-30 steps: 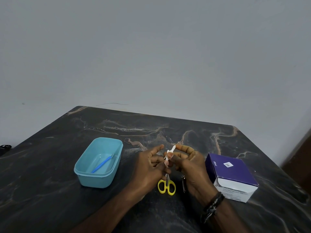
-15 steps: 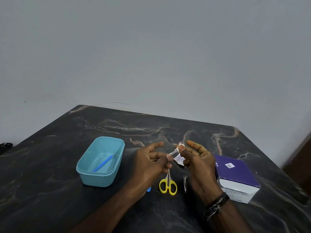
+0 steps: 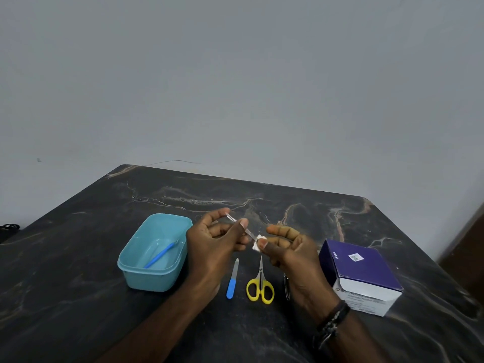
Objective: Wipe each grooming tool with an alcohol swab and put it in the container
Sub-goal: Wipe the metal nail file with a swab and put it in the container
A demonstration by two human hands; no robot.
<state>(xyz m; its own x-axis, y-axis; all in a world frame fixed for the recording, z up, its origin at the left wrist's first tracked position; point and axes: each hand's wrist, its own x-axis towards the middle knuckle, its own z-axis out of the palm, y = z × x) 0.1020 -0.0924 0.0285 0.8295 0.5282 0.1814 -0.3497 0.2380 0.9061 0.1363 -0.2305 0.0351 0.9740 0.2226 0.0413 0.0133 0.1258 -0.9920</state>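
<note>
— What are you working on right now?

— A thin metal tool, tweezers by the look of it [image 3: 239, 226], held up at the centre of the frame above the tabletop [image 3: 78, 297]. My left hand [image 3: 214, 244] pinches its far end between thumb and fingers, and my right hand [image 3: 285, 251] pinches the white alcohol swab [image 3: 258, 243] around its lower end.

— How far along is the job?

— I judge it early. One blue-handled tool [image 3: 160, 254] lies in the teal container [image 3: 154, 280] at centre left. Three wait on the tabletop below my hands: a blue-handled nail file [image 3: 232, 280], yellow scissors [image 3: 260, 285] just right of it, and a nail clipper [image 3: 287, 286] partly hidden behind my right wrist. So this wipe, then three more.

— Any room to move?

— The container sits just left of my left hand, its mouth open, so the drop looks like a short move leftwards. The purple swab box [image 3: 364, 273] stands near my right hand, well in from the tabletop's right edge. The waiting tools lie apart from one another, so I expect each can be picked up without nudging its neighbour.
</note>
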